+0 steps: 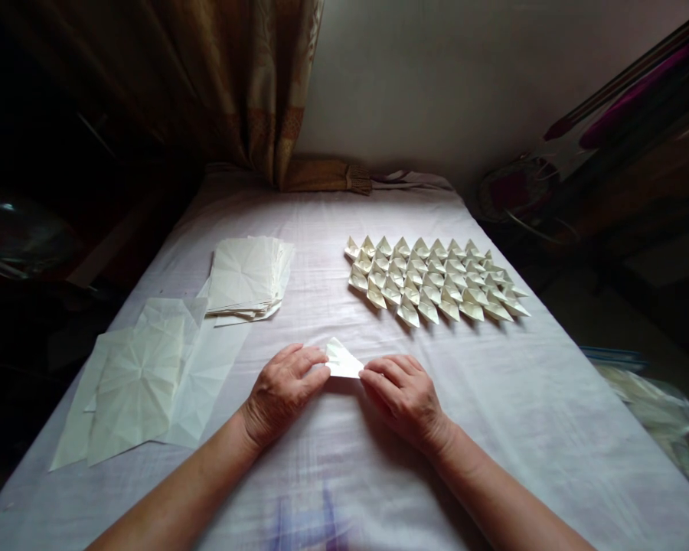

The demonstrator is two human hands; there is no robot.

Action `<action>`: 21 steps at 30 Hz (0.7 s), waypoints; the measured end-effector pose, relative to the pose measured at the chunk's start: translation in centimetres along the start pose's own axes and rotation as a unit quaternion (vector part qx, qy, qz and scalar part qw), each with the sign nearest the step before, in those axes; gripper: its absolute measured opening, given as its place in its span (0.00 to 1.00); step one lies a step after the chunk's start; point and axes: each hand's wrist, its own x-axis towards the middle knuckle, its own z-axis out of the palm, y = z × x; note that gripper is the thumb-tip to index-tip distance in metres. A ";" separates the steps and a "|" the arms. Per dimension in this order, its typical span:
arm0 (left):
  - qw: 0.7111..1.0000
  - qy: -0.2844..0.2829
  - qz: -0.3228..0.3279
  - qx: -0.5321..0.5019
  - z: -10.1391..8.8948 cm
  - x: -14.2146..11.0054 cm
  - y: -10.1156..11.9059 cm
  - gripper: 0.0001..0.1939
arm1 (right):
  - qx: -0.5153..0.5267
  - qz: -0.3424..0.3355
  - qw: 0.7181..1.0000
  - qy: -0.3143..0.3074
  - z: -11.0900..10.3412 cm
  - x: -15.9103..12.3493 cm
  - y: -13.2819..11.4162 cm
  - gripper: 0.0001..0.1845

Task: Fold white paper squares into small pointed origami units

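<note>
Between my two hands is a small folded piece of white paper (342,362), its peak pointing away from me and a straight edge towards me. My left hand (290,386) pinches its left side between thumb and fingers. At the right corner, my right hand (405,394) grips it with the fingertips closed together. Beyond and to the right, several folded paper boats (430,279) stand in close rows. A stack of creased paper sheets (244,272) lies beyond my left hand, and loose creased sheets (143,375) overlap at the left.
Everything lies on a pale cloth-covered surface (494,444). At its far end hang patterned curtains (269,99) beside a fringed brown cloth (327,176) and a plain wall (425,84). Plastic bags (660,413) sit past the right edge. The left side is dark.
</note>
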 end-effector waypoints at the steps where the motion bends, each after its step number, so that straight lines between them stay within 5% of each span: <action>1: 1.000 -0.005 0.000 0.012 0.2 0.1 -0.3 0.10 | 0.004 -0.003 1.000 0.002 -0.1 0.0 -0.3 0.09; 8: 0.997 -0.049 0.030 0.054 1.6 1.4 -1.2 0.08 | -0.004 -0.017 0.999 -0.036 1.4 0.4 -2.6 0.13; 14: 0.995 -0.090 -0.041 -0.020 1.1 0.1 -0.2 0.11 | 0.020 0.033 0.999 -0.036 3.2 1.1 -3.6 0.13; 21: 0.984 -0.118 -0.114 -0.069 0.3 -0.6 1.5 0.14 | 0.092 0.066 0.993 -0.015 1.7 0.2 -2.0 0.09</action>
